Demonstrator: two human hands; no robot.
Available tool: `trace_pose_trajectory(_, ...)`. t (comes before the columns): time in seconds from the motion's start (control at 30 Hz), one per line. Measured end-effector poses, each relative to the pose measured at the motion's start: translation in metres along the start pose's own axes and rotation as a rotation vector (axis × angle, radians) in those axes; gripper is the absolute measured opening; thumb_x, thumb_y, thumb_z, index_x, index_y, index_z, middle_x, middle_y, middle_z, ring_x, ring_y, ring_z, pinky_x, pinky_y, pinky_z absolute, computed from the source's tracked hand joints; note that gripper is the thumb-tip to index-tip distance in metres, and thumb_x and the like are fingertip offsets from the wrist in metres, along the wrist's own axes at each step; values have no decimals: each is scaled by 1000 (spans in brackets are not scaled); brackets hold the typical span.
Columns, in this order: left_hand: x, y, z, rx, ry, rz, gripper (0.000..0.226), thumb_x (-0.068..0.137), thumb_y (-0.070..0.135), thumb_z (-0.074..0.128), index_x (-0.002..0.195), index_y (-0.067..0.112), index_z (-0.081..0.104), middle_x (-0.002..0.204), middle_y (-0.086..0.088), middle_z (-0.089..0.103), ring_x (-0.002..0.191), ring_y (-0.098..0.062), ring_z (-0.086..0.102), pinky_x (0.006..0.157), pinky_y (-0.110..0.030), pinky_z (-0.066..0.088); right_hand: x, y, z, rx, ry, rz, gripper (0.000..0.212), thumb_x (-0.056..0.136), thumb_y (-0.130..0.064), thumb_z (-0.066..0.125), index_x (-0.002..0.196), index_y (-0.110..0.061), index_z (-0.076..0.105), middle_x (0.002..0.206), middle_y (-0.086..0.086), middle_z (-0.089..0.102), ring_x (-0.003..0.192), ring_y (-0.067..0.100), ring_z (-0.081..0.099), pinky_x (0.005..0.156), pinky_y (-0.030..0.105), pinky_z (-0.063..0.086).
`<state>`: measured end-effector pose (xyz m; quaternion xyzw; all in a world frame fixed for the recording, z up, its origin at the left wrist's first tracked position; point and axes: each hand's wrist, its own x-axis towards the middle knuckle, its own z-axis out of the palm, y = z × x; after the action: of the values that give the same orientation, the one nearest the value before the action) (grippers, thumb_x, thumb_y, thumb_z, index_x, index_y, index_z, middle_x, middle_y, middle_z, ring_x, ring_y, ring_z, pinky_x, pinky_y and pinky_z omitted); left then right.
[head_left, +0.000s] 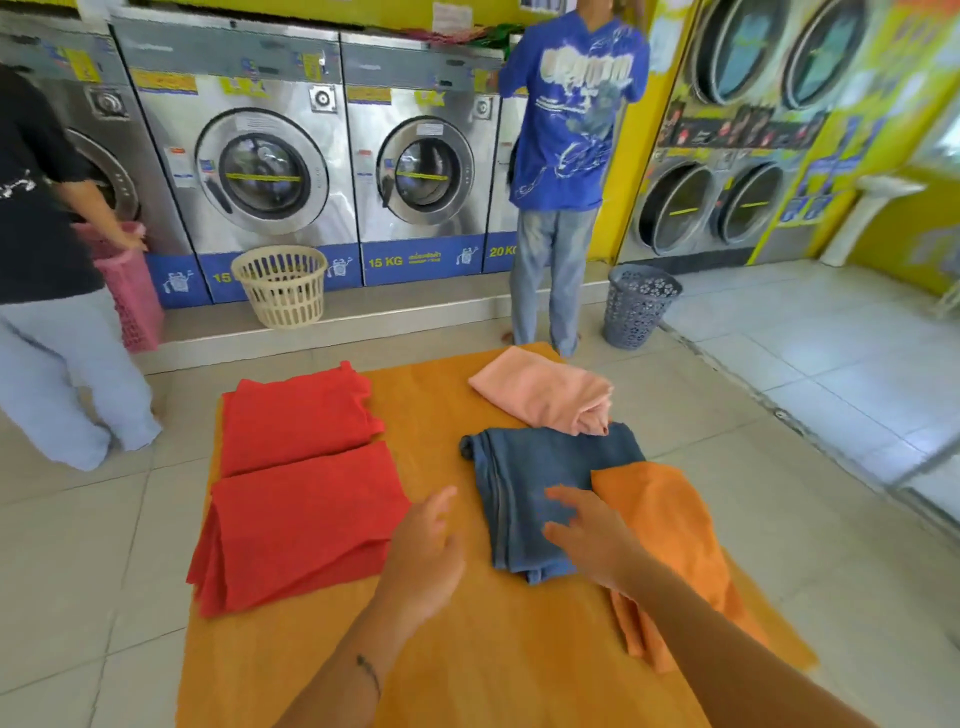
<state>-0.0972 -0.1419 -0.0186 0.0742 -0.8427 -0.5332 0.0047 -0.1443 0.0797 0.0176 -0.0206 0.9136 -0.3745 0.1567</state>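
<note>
An orange-topped table (467, 649) carries folded laundry. Two folded red cloths lie at the left, one at the back (298, 415) and one nearer me (301, 525). A folded blue denim piece (524, 478) sits at the centre right, a pink folded cloth (540, 389) behind it and an orange cloth (670, 525) to its right. My left hand (423, 551) hovers open over the bare tabletop between the red and denim pieces. My right hand (587, 535) is open over the denim's near right part, fingers spread; contact cannot be told.
Washing machines (260, 171) line the back wall, dryers (727, 202) at the right. A cream basket (283, 286), a pink basket (132, 296) and a grey basket (639, 304) stand on the floor. One person (47, 249) stands at left, another (566, 156) behind the table.
</note>
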Motion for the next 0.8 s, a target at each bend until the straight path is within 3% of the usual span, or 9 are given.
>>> trace_pose_trajectory(0.07,3,11,31,10,-95,33,55,94,14,44,145,30,39,146,4,43,127,-10,48,90,-23,46,-10,22,-21,15,40,37,54,89,-25,63,140,-23,48,138,7,52,113,17,52,98,37,46)
trace_pose_trajectory(0.2,9,33,86,0,-210,52,53,94,20,47,144,35,39,145,13,39,124,-5,45,74,-8,44,-22,66,-54,10,114,112,59,87,-18,61,143,-23,45,143,7,46,126,21,47,103,33,41)
trace_pose_trajectory(0.33,19,59,135,62,-261,39,53,94,25,48,144,36,36,142,14,37,123,-7,44,99,-28,45,-27,117,-88,-36,125,147,59,88,-26,61,143,-29,43,140,3,43,107,14,53,78,15,41)
trace_pose_trajectory(0.4,28,71,156,125,-288,21,56,93,26,49,147,33,35,143,12,35,125,-9,42,105,-34,41,-26,142,-104,-14,118,186,62,86,-27,61,144,-30,40,138,4,43,108,16,54,82,20,44)
trace_pose_trajectory(0.5,47,87,180,245,-308,47,59,91,28,50,147,30,35,143,7,35,123,-7,39,107,-32,37,-21,172,-122,31,73,258,72,80,-29,60,146,-30,33,137,7,45,116,26,52,90,35,46)
trace_pose_trajectory(0.6,71,100,202,384,-276,91,57,90,24,49,145,35,39,146,1,32,132,-18,37,110,-37,36,-14,191,-125,115,-2,288,80,76,-32,56,148,-31,22,133,6,51,113,27,55,93,45,50)
trace_pose_trajectory(0.7,94,107,220,529,-260,88,60,94,15,41,147,40,36,158,-4,19,144,-25,21,116,-41,27,-10,202,-121,197,-65,252,80,76,-32,53,146,-42,15,122,-1,54,106,24,57,90,44,50)
trace_pose_trajectory(0.8,108,107,230,663,-372,37,70,91,10,37,151,45,24,163,-5,10,149,-27,8,119,-48,18,-7,206,-119,248,-69,200,84,74,-30,52,145,-48,10,124,-1,56,104,23,59,86,42,50)
